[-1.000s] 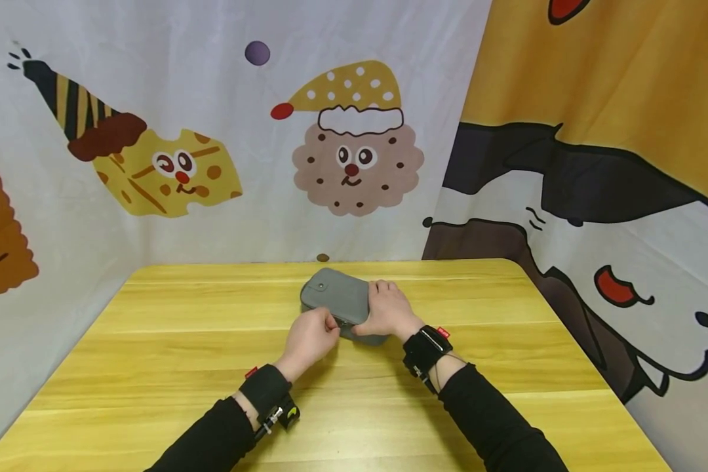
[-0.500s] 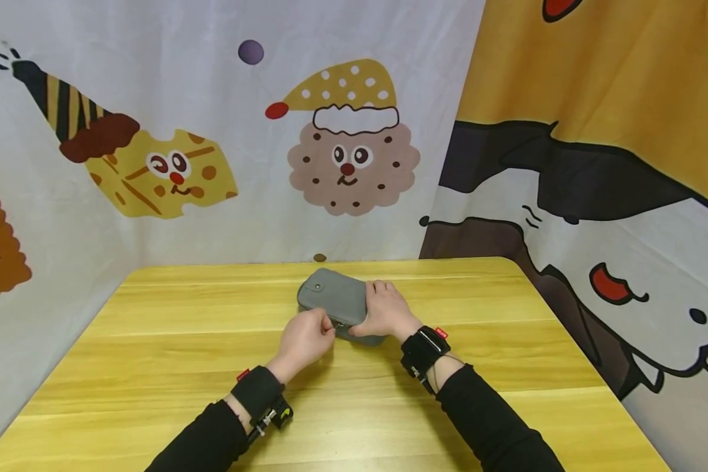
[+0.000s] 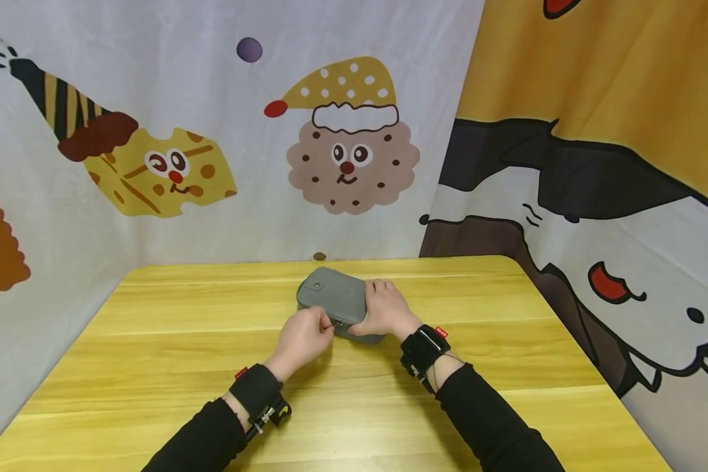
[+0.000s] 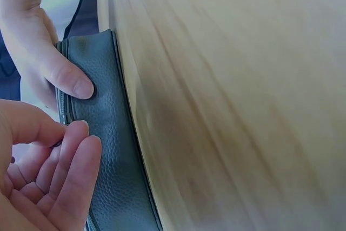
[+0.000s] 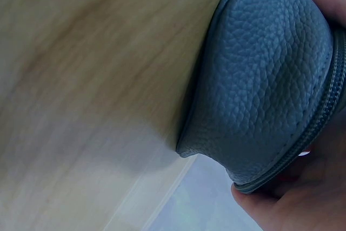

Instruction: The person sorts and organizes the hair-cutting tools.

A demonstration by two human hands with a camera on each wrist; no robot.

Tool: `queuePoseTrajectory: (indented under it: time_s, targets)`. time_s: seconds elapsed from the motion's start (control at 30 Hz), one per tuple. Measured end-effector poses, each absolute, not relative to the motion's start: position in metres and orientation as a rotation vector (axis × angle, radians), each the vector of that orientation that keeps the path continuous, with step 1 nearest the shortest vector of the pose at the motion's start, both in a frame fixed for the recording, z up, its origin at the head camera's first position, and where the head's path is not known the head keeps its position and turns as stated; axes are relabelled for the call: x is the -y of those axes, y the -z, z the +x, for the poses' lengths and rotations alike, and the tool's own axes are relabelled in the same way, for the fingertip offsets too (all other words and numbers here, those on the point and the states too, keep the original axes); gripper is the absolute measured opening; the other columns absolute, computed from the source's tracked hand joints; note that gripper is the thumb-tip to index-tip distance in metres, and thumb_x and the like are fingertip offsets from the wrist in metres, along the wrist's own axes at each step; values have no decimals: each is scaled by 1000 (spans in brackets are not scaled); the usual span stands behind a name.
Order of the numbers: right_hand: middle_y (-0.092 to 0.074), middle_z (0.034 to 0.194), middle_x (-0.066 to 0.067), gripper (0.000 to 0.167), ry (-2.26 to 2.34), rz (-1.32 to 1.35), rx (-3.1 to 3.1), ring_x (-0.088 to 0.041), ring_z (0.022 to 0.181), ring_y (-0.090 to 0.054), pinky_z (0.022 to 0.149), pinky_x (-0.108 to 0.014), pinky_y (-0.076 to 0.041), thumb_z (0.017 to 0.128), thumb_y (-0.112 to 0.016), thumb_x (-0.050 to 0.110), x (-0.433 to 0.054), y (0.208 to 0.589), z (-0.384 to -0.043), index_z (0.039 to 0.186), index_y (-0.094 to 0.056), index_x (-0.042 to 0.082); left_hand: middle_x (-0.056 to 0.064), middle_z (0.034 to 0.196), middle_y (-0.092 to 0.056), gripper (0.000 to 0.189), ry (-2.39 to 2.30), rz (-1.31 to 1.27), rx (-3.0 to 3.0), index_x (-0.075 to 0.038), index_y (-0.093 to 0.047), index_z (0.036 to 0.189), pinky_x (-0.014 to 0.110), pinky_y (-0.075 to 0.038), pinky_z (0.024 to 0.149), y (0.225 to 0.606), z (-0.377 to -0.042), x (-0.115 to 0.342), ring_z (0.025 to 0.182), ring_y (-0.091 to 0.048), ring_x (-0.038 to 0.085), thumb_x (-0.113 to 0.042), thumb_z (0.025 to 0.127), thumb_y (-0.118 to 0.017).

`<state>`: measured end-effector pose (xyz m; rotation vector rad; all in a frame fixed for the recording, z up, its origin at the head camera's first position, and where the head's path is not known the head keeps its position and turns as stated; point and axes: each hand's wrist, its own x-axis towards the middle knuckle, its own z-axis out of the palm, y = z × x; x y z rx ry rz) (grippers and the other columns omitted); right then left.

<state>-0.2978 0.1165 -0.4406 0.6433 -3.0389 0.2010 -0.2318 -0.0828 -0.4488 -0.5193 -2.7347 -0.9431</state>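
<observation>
A grey zip case (image 3: 342, 295) with a pebbled leather look lies flat on the table, a small snap tab on its top. My left hand (image 3: 303, 337) is at its near side, pinching the zipper pull between thumb and index finger. In the left wrist view, the zipper slider (image 4: 68, 118) shows just beyond the fingertips of that hand (image 4: 46, 160). With my right hand (image 3: 387, 309) I grip the case's right end, thumb on the near side and fingers over the top. The zipper teeth (image 5: 319, 125) run closed along the end in the right wrist view.
The wood-grain table (image 3: 183, 354) extends around the case, its back edge close behind it. A cartoon-printed curtain (image 3: 212, 78) hangs behind the table and along its sides. Black wrist straps with cameras (image 3: 425, 351) sit on both wrists.
My left hand has shifted very slightly left while keeping its pinch. The right hand stays on the end of the case, and the head view has moved a little.
</observation>
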Motion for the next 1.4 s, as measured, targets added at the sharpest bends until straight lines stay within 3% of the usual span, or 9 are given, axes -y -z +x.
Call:
queuePoseTrajectory:
  time_s: [0.93, 1.4]
  targets:
    - [-45, 142, -24, 114, -207, 647, 3055, -38, 129, -44, 109, -45, -40, 69, -79, 64, -119, 437, -298, 148, -36, -7, -5, 67, -53, 18, 909, -451, 2759, -15, -58, 75, 28, -45, 56, 447, -234, 82, 56, -48, 10, -7, 85, -71]
    - [-45, 142, -23, 115, -220, 659, 3053, -38, 129, -44, 108, -44, -41, 69, -79, 65, -119, 438, -297, 148, -36, -7, -5, 64, -49, 21, 839, -462, 2747, -15, -54, 74, 26, -38, 50, 448, -232, 84, 52, -45, 11, -8, 86, -70]
